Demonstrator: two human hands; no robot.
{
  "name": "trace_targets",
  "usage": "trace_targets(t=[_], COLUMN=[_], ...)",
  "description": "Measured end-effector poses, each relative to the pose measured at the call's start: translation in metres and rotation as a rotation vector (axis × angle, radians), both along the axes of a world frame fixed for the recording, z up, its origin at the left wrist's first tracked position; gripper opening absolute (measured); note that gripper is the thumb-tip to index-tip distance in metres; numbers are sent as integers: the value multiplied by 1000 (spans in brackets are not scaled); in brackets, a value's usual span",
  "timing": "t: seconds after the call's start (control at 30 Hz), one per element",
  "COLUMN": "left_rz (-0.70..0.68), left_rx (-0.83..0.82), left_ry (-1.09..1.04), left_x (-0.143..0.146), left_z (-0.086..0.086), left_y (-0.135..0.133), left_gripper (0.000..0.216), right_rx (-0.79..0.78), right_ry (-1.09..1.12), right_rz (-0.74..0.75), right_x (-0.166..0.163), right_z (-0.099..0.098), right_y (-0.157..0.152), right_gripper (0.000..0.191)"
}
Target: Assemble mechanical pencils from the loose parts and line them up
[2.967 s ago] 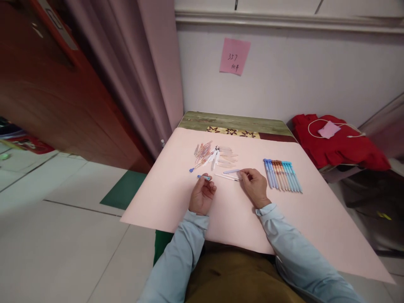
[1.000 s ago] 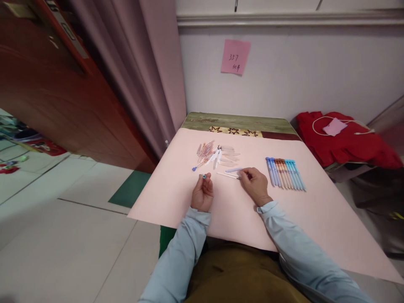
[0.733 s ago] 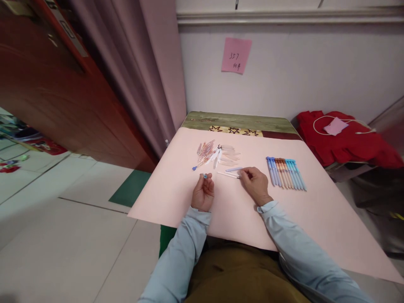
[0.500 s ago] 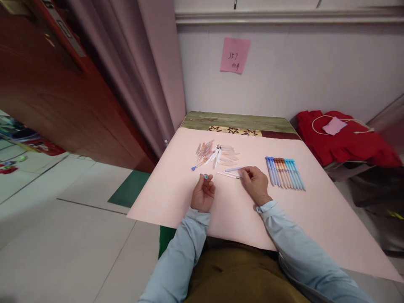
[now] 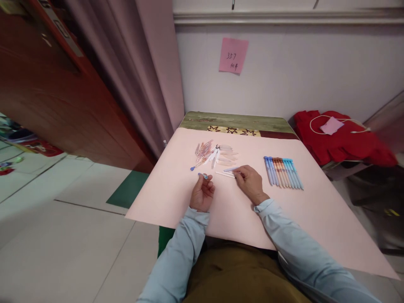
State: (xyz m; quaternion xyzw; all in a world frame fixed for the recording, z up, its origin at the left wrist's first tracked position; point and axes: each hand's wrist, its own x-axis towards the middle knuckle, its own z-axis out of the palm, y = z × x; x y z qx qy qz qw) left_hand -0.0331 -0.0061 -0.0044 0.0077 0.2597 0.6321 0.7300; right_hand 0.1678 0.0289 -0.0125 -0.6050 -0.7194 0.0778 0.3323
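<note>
One short blue pen part, held in your left hand, over worktop. Your right hand: fingers narrow at one lavender barrel, grip unclear. Rightward, one row of pens, three colours.

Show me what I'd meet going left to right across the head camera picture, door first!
Brown door → left hand → pale purple tube → right hand → row of pens → red cloth.
</note>
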Motion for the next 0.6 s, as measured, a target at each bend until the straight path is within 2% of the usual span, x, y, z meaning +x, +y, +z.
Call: trace_targets(t=[0.1, 0.3, 0.47, 0.6], left_rz=[-7, -12, -16, -13], left_rx=[6, -1, 4, 15], left_ry=[6, 16, 18, 13], left_x=[0, 0, 1, 1], left_z=[2, 3, 3, 2], left_y=[0, -1, -2, -1], left_gripper=[14, 15, 16, 14], right_rx=[-52, -195, -317, -339], right_ry=[-74, -217, -192, -169], right_rz=[-5, -120, -178, -192], right_x=[-6, -21, -24, -23], right_z=[7, 18, 24, 27], right_y=[5, 16, 22, 27], right_gripper=[24, 31, 29, 30])
